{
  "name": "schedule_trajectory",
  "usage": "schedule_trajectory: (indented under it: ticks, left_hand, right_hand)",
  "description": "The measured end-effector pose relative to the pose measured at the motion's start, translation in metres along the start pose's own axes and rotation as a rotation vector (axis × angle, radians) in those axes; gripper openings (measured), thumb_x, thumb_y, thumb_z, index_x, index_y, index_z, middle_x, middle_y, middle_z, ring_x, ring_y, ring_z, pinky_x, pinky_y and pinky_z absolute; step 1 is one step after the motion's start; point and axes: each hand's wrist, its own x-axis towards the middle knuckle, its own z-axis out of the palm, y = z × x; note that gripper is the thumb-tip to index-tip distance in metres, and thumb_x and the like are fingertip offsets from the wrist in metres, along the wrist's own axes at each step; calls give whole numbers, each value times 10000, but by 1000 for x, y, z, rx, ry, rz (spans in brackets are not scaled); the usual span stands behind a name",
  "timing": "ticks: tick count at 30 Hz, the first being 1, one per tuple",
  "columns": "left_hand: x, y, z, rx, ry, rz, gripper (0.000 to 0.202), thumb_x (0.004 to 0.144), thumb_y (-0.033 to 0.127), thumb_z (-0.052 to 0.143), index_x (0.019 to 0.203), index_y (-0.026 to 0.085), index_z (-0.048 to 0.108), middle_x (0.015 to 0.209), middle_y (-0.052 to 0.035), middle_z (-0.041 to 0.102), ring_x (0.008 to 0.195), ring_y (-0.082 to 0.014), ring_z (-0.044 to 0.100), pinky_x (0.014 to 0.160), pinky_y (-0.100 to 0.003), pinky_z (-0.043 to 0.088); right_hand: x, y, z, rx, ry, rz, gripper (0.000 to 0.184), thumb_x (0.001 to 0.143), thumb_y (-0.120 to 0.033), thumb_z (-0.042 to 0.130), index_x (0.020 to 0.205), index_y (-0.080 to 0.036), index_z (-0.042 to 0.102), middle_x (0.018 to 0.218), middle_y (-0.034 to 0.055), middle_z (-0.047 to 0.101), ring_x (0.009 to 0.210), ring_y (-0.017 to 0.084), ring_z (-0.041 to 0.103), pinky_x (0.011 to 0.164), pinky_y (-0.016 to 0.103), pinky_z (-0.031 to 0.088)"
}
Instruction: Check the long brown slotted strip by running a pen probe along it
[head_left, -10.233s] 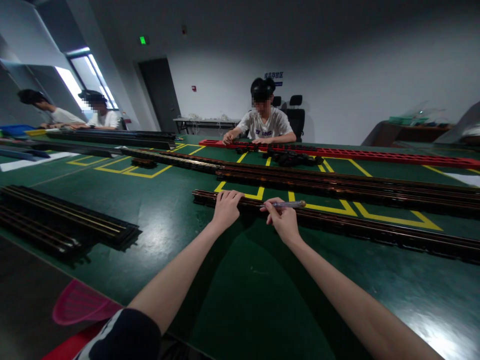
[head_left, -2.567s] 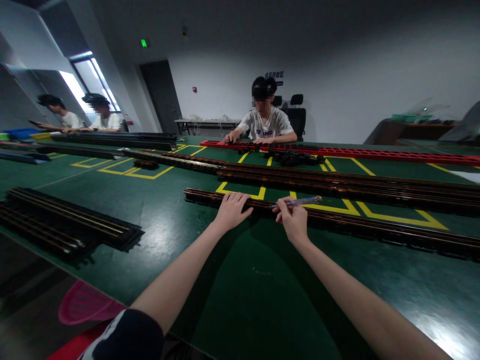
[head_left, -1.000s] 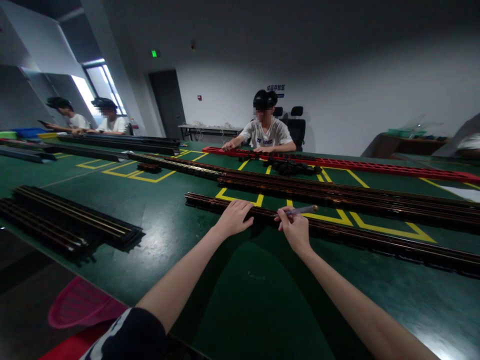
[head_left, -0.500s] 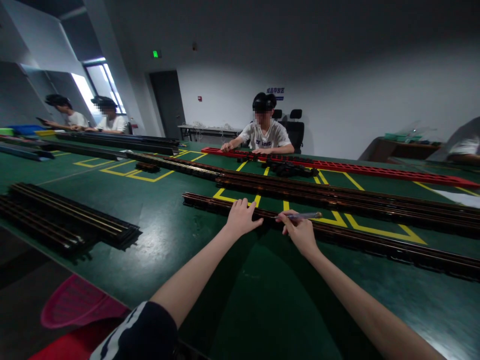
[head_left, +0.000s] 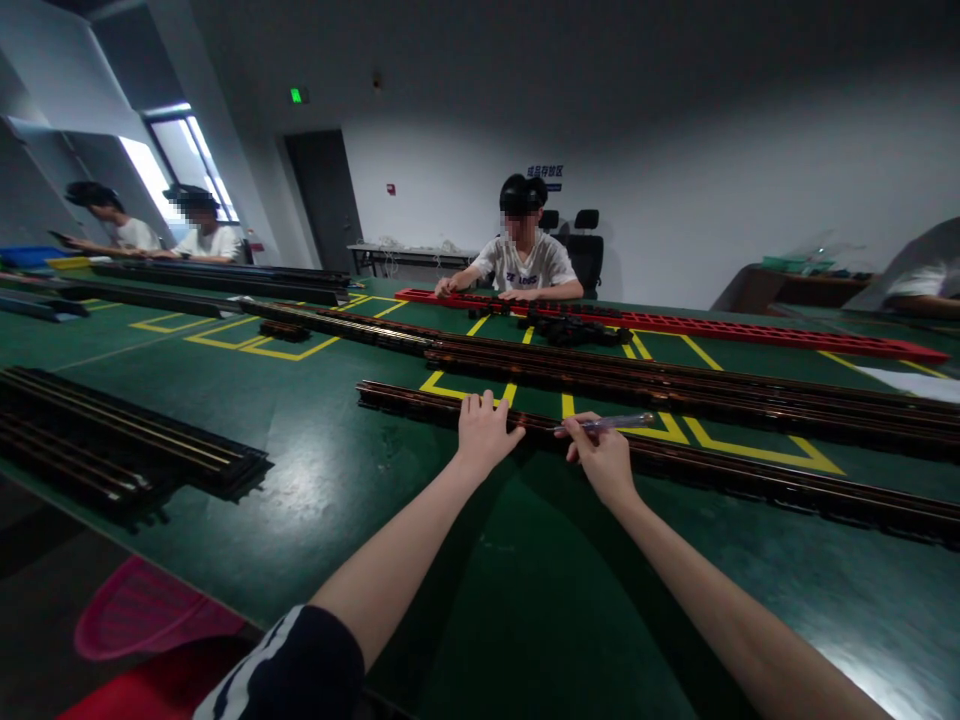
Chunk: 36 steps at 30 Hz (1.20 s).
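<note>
A long dark rail with coppery strips [head_left: 750, 480] lies across the green table in front of me. My left hand [head_left: 484, 435] rests on it, fingers spread over the top and thumb pointing right. Just to the right, my right hand [head_left: 604, 465] pinches a slim screwdriver with a clear handle [head_left: 622, 422]. The handle points right and its thin tip is at the rail beside my fingers. Whether the tip touches the rail is too small to tell.
Behind my rail lies a bundle of similar rails [head_left: 600, 375]. More rails are stacked at the left [head_left: 150, 430]. Across the table a person [head_left: 525, 255] works at a red slotted beam [head_left: 750, 332] near a dark pile of parts [head_left: 574, 328]. A pink basket [head_left: 142, 610] is below the edge.
The view has shifted slightly, so the surroundings sit a little further left and up. Both hands keep nearly the same place on the rail, and the screwdriver is tilted a little more upward.
</note>
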Motion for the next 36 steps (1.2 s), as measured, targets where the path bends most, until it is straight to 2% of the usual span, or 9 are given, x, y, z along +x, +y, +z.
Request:
schedule_trajectory:
  ticks: [4,9,17,27,36]
  left_hand:
    - [1,0,2,-8,3,69,363,848,403,519,1086,152,628,1113,-152,618,1097,-332,532,1034,-546,334]
    - [0,0,4,3,21,155,304,877,306,472,1082,141,624,1120,-132,637,1098,-278,551,1082,-488,314]
    - [0,-1,3,-33,-6,185,288,892,268,443,1094,157,617,1085,-124,657,1063,-268,572,1043,-483,358]
    - [1,-1,1,-13,-30,181,271,887,284,458,1061,152,619,1037,-121,659,996,-270,584,948,-445,411]
    - [1,0,1,15,-28,180,272,889,295,451,1047,155,622,1026,-114,659,984,-262,577,929,-426,412]
  right_hand:
    - [1,4,0,0,-39,-2,392,819,-562,540,790,-178,613,726,60,713,440,124,566,424,240,419]
    - [1,4,0,10,-30,12,403,808,-573,545,787,-176,616,725,66,718,435,126,569,421,240,422]
    - [-3,0,0,40,80,27,448,787,-622,535,760,-178,587,699,75,695,434,129,555,413,245,426]
    - [-1,6,-3,65,-2,23,392,789,-567,571,800,-176,595,710,57,696,443,122,560,439,244,438]
    - [-1,2,-2,43,19,29,404,788,-580,561,791,-177,592,700,58,695,445,125,568,448,248,448]
